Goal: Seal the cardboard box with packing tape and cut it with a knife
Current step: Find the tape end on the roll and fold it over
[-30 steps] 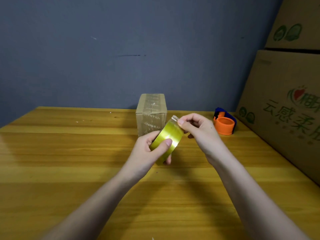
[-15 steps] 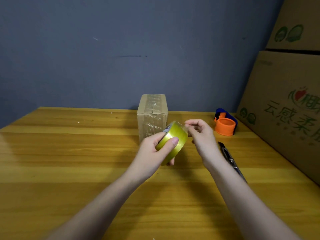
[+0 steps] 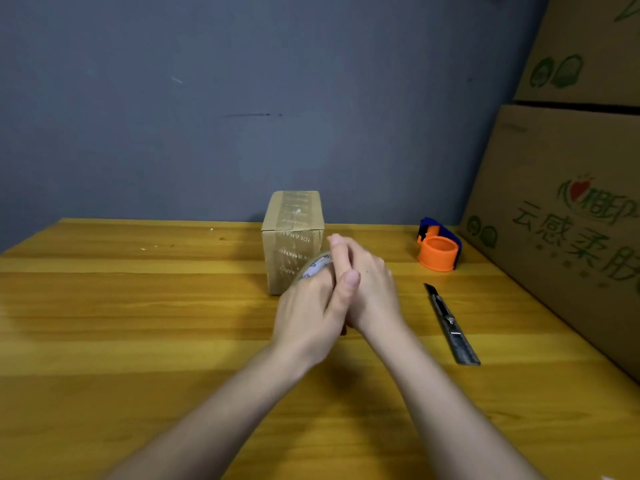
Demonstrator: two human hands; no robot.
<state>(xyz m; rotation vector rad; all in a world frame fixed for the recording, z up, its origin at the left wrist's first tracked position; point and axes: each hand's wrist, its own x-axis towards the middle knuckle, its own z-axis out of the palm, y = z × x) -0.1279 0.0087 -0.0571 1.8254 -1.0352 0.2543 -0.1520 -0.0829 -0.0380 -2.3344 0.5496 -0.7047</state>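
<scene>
While both hands meet over the middle of the wooden table (image 3: 121, 323), they cover most of one roll of tape (image 3: 317, 266). Only its upper left rim and a piece of the white core show, just in front of the box. One small cardboard box (image 3: 292, 237) stands upright near the far edge of the table, and shiny tape strips already lie over its top and front face. The left hand (image 3: 310, 313) holds the roll from the near side, its thumb lies up across the roll and its fingers are hidden behind it. The right hand (image 3: 367, 282) is pressed close against the left one with its fingers bent towards the roll; I cannot tell if it holds the roll or only touches it. To the right of the hands one utility knife (image 3: 450, 322) lies flat on the table, apart from them, its dark tip pointing away. Farther back and to the right sits one orange and blue tape dispenser (image 3: 438, 251). At the right edge two large cardboard cartons (image 3: 561, 209) are stacked, the lower one with green print.
</scene>
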